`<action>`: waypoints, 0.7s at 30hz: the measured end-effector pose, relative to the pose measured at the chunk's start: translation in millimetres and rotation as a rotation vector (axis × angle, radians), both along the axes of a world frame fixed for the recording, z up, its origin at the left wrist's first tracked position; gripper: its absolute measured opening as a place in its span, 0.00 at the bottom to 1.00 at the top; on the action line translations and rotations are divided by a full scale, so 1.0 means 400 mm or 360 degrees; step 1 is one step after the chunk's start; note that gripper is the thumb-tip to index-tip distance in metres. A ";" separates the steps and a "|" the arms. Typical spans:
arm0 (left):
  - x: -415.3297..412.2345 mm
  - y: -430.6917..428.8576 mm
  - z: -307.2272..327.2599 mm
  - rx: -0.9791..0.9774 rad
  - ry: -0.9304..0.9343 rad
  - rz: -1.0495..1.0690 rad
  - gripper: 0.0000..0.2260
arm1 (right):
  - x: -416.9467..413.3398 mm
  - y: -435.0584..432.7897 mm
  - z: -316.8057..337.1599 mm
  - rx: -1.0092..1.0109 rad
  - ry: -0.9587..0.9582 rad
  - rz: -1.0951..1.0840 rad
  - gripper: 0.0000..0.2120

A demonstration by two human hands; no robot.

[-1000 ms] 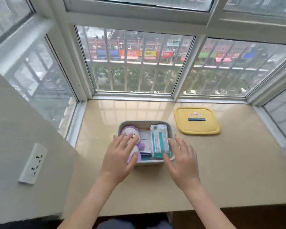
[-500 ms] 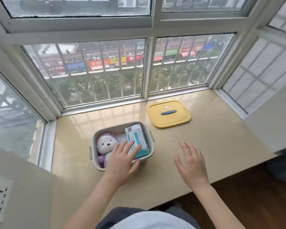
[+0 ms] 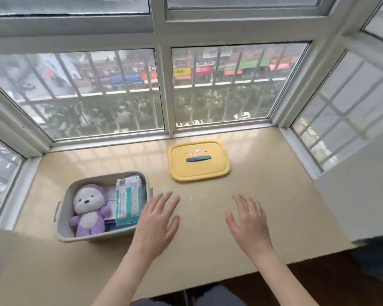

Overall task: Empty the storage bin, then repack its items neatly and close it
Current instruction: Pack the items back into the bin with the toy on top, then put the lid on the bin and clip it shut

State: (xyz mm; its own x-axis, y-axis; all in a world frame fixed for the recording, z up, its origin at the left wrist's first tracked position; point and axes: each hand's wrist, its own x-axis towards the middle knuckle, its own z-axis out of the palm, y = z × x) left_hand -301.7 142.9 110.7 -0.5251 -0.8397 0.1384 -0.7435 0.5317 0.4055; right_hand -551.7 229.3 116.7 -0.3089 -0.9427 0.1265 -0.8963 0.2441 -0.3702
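Note:
A grey storage bin [image 3: 65,236] stands open on the beige sill at the left. Inside lie a purple and white plush toy [image 3: 87,212], a teal and white packet [image 3: 128,200] standing on edge, and flat white items beneath them. The bin's yellow lid [image 3: 198,161] with a dark blue handle lies flat to the right, near the window. My left hand [image 3: 157,221] hovers just right of the bin, fingers spread, holding nothing. My right hand [image 3: 249,221] hovers over the bare sill further right, also spread and empty.
The sill [image 3: 263,184] is walled by window frames on three sides. Its front edge drops to a dark floor [image 3: 318,281] at the lower right. A white wall corner [image 3: 363,195] juts in at the right.
My left hand has lifted off the packet and out of the bin, moving right. The right hand stays spread over the sill. The view has swung so the bin sits further left.

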 end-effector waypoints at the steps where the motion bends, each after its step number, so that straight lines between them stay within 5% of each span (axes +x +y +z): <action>1: -0.043 0.010 0.014 0.0002 0.0010 0.0038 0.22 | -0.046 -0.004 0.007 -0.0007 0.0019 0.0042 0.24; 21: -0.379 -0.275 -0.033 0.0218 0.0009 0.0349 0.30 | -0.423 -0.366 -0.085 0.0001 -0.0148 0.0205 0.26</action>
